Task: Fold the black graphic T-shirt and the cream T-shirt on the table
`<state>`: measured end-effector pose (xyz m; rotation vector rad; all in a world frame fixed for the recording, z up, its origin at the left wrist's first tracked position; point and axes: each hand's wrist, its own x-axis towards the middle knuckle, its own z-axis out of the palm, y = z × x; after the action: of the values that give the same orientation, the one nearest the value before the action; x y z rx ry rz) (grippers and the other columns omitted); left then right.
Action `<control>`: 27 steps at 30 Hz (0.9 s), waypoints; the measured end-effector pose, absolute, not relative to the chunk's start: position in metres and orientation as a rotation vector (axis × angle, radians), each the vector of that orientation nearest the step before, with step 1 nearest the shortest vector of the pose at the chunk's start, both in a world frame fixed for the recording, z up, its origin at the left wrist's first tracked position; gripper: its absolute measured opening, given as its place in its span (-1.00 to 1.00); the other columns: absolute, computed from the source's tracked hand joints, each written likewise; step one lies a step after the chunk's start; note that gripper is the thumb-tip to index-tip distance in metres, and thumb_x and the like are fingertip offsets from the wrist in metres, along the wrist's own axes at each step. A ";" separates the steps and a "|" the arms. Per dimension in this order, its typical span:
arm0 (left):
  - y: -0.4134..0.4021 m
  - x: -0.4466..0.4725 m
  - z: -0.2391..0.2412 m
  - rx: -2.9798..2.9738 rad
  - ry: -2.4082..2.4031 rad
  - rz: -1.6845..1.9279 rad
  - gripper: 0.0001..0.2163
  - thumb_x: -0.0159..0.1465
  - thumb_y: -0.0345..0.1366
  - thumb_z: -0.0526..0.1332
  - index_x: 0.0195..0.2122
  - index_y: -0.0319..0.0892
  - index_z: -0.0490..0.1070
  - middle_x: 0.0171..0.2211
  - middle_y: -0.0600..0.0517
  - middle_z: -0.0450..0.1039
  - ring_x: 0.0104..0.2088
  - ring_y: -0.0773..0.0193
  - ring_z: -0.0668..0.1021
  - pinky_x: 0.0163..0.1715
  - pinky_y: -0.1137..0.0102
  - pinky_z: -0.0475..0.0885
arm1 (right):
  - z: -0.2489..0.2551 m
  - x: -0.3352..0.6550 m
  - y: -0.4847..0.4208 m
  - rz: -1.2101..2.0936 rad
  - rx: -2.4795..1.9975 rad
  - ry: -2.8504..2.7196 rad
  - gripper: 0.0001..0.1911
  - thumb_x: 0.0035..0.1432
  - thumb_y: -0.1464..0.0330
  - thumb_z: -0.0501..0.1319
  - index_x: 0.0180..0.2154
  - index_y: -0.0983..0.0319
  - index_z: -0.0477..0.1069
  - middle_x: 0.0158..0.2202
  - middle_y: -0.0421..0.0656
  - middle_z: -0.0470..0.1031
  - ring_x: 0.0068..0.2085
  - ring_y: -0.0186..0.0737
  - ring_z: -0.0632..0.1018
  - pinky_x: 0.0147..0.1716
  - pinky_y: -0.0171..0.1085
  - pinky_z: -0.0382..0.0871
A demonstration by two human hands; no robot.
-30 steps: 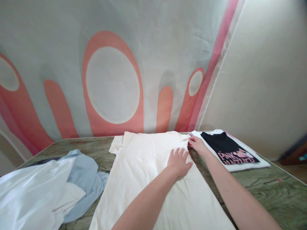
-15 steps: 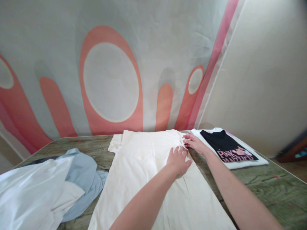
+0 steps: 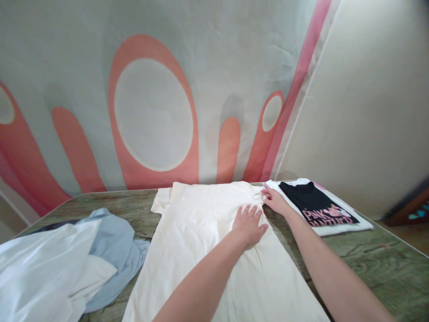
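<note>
Here's the cream shirt (image 3: 197, 241), spread out on the table (image 3: 395, 261), and the left hand (image 3: 248, 227) lies open on its upper right part, fingers apart! At the shirt's right sleeve, the right hand (image 3: 275, 201) has its fingers bent at the edge, pinching or merely touching, can't tell! Right of the shirt, a black tee (image 3: 300, 196) on white cloth (image 3: 338, 230); left of it, a rumpled pile (image 3: 50, 259); behind it, the wall (image 3: 211, 58)

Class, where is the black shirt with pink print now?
In the head view, the black shirt lies on white cloth at the right, just past the right hand.
</note>
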<state>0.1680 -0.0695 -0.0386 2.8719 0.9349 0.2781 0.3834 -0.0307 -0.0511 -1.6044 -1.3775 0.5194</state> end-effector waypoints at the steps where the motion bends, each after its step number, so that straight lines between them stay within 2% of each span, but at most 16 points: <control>1: -0.069 0.168 -0.038 2.872 0.927 0.267 -0.43 0.29 0.06 -0.30 0.24 -0.09 -0.02 0.28 0.00 -0.11 0.25 0.03 -0.04 0.17 0.02 -0.18 | -0.054 0.385 -0.029 0.513 -1.626 -1.374 -0.62 -0.22 0.49 0.17 -0.22 0.27 0.39 -0.32 -0.18 0.46 -0.37 -0.30 0.46 -0.26 -0.27 0.38; 7: -0.069 0.165 -0.038 2.877 0.851 0.274 -0.45 0.29 0.07 -0.30 0.23 -0.02 0.00 0.28 0.02 -0.09 0.25 0.01 -0.03 0.16 -0.01 -0.16 | -0.059 0.392 -0.022 0.493 -1.752 -1.341 -0.59 -0.26 0.56 0.15 -0.24 0.31 0.40 -0.25 -0.12 0.50 -0.26 -0.26 0.51 -0.23 -0.31 0.37; 13: -0.069 0.165 -0.040 2.880 0.856 0.283 -0.45 0.29 0.07 -0.31 0.23 -0.01 0.00 0.28 0.02 -0.09 0.25 0.01 -0.03 0.16 -0.01 -0.16 | -0.053 0.397 -0.003 0.386 -1.961 -1.213 -0.79 -0.12 0.42 0.16 -0.35 0.31 0.44 -0.46 -0.10 0.51 -0.36 -0.17 0.51 -0.41 -0.31 0.34; 19: -0.071 0.164 -0.038 2.879 0.865 0.227 -0.45 0.29 0.06 -0.31 0.24 0.00 -0.04 0.28 0.04 -0.12 0.25 0.02 -0.06 0.16 -0.01 -0.17 | -0.046 0.394 0.031 0.278 -2.065 -1.180 -0.75 -0.23 0.40 0.26 -0.37 0.30 0.47 -0.43 -0.09 0.52 -0.26 -0.12 0.50 -0.34 -0.29 0.30; 23: -0.072 0.162 -0.035 2.883 0.879 0.204 -0.45 0.30 0.06 -0.32 0.25 0.00 -0.05 0.29 0.04 -0.14 0.26 0.02 -0.07 0.16 -0.01 -0.18 | -0.044 0.395 0.041 0.320 -2.058 -1.173 -0.84 -0.23 0.45 0.26 -0.46 0.32 0.49 -0.53 -0.13 0.50 -0.34 -0.16 0.50 -0.37 -0.31 0.29; 27: -0.072 0.162 -0.036 2.880 0.880 0.218 -0.45 0.29 0.07 -0.33 0.24 0.01 -0.04 0.28 0.06 -0.12 0.26 0.03 -0.06 0.16 -0.02 -0.18 | -0.038 0.402 0.040 0.449 -2.009 -1.116 -0.86 -0.14 0.43 0.27 -0.43 0.34 0.49 -0.62 -0.18 0.46 -0.49 -0.27 0.48 -0.51 -0.37 0.28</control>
<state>0.1623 -0.0722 -0.0365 2.8797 0.8801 0.2182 0.4024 0.0404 -0.0384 -2.0089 -1.1163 0.4490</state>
